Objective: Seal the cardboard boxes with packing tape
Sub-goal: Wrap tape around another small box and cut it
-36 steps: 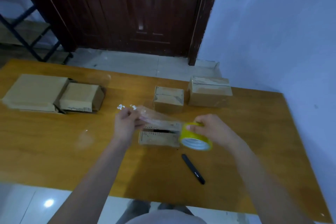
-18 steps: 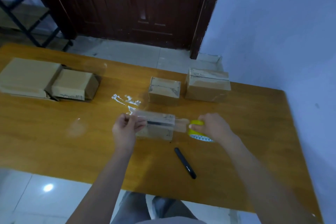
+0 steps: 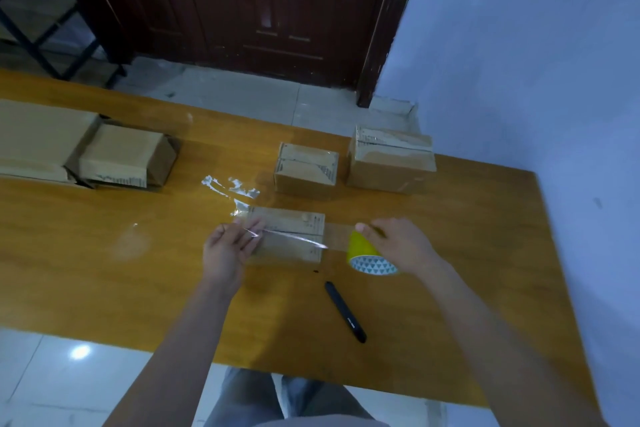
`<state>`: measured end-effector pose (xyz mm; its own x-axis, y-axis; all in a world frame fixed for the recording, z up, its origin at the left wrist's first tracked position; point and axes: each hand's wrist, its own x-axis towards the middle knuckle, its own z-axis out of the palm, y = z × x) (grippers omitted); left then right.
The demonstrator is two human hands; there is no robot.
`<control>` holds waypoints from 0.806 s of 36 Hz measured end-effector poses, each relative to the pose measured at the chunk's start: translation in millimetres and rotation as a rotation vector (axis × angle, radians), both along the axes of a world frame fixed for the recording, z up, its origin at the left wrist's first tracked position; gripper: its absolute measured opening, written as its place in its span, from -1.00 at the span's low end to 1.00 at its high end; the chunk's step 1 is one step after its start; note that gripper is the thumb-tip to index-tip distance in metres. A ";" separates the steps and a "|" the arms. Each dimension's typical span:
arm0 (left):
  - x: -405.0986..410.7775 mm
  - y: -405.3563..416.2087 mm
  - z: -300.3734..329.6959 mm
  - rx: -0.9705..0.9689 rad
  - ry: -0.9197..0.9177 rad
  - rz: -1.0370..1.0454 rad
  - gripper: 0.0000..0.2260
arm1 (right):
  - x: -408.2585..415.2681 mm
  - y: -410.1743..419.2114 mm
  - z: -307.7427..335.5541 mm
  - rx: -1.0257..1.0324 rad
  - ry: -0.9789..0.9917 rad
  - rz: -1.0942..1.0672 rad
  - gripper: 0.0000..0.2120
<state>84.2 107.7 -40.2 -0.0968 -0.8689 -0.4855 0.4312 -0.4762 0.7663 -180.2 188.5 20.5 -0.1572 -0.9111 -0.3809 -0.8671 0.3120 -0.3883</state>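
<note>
- The small box (image 3: 287,236) sits mid-surface, and a clear strip of tape (image 3: 294,237) runs along its top seam from 9 o'clock to 3 o'clock.
- Left hand (image 3: 227,250) is at the box's 9 o'clock end, fingers laid fairly straight on the tape end. That looks like an anchor, pinning the strip so it doesn't lift.
- Right hand (image 3: 403,246) is at 3 o'clock, fingers curled round the yellow tape roll (image 3: 363,251), just past the box's edge. Tape stretches taut from roll to box, so my read is the pull keeps it flat and wrinkle-free.
- The roll is tipped, its patterned side facing down toward 6 o'clock, and hangs just above the surface (image 3: 104,270).
- A black pen-like tool (image 3: 344,312), maybe a cutter, lies at 5 o'clock of the box, near the right hand and apart from the box.
- At 12 o'clock stands another small box (image 3: 306,168), and a bigger box (image 3: 391,159) at 1 o'clock; both show shiny strips on top, probably taped.
- Crumpled tape scraps (image 3: 232,187) lie at 11 o'clock, close to the left fingers, and could snag.
- Flattened cardboard (image 3: 69,146) is well away at 10 o'clock.
- Open wood lies at 7 and 4 o'clock, with the near edge at 6 o'clock, so there is plenty of room to swing the roll down.
</note>
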 end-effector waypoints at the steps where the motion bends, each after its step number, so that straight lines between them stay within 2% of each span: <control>1: 1.9 -2.7 -3.1 0.020 0.060 -0.002 -0.74 | 2.3 -0.9 -1.6 -0.013 0.006 0.006 -0.53; 6: 9.0 -12.8 -14.4 0.074 0.241 0.005 -0.78 | 11.1 -10.8 -10.1 -0.017 0.078 0.061 -0.61; 12: 14.7 -14.6 -18.5 0.123 0.395 -0.002 -0.77 | 21.4 -26.6 -19.0 -0.006 0.169 0.113 -0.59; 16: 12.3 -14.9 -16.6 0.150 0.386 0.004 -0.55 | 21.4 -30.8 -26.4 0.013 0.176 0.103 -0.62; 19: 12.5 -15.7 -15.7 0.150 0.379 0.007 -0.52 | 21.5 -31.6 -30.6 0.022 0.168 0.092 -0.62; 22: 12.9 -15.1 -15.1 0.150 0.356 0.018 -0.54 | 23.0 -33.4 -33.9 0.043 0.150 0.078 -0.63; 26: 13.7 -15.5 -15.7 0.149 0.370 0.037 -0.77 | 24.2 -36.4 -42.3 0.059 0.137 0.065 -0.64; 29: 14.4 -15.9 -18.1 0.145 0.367 0.038 -0.80 | 29.1 -38.1 -49.7 0.111 0.144 0.057 -0.66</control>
<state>98.6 91.7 -58.3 -0.2559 -0.8003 -0.5422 0.6833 -0.5465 0.4842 -151.1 150.5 -29.2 -0.1670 -0.8737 -0.4569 -0.9287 0.2950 -0.2248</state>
